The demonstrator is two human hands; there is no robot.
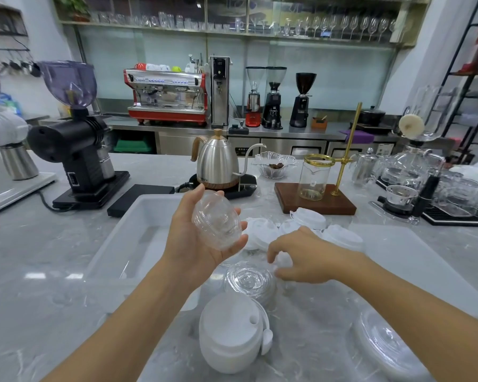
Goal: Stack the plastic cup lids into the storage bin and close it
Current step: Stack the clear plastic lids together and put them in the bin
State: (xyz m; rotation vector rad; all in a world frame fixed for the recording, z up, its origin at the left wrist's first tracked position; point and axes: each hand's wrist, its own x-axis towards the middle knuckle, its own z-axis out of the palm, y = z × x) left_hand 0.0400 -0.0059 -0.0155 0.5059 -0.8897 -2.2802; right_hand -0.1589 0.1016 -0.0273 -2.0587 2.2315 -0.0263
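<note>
- The left hand (202, 232) held a small stack of clear dome lids (218, 219) tilted on its side, thumb curled over the top edge and fingers cupped beneath it, raised above the counter beside the bin.
- The right hand (309, 257) hovered low over the counter with its fingers curled downward round a white lid (283, 261); how firmly it pinched that lid could not be told.
- Just below both hands, another stack of clear dome lids (249, 281) stood upright on the marble counter (39, 257).
- Nearer the camera stood a taller stack of white sip lids (232, 333), and at the lower right edge lay more clear lids (384, 343), partly hidden by the right forearm.
- Beyond the right hand, several loose white lids (309, 218) lay scattered on the counter, some overlapping.
- The storage bin (127, 238), white and translucent, sat open to the left of the hands; its inside looked bare where it showed.
- A flat translucent panel (414, 257), possibly the bin's cover, lay on the counter to the right.
- Farther back stood a steel gooseneck kettle (218, 161) on its base, a black grinder (75, 150) on the left, and a glass beaker (313, 180) on a wooden pour-over stand (315, 201).
- On the rear counter a red espresso machine (167, 95) stood well apart.
</note>
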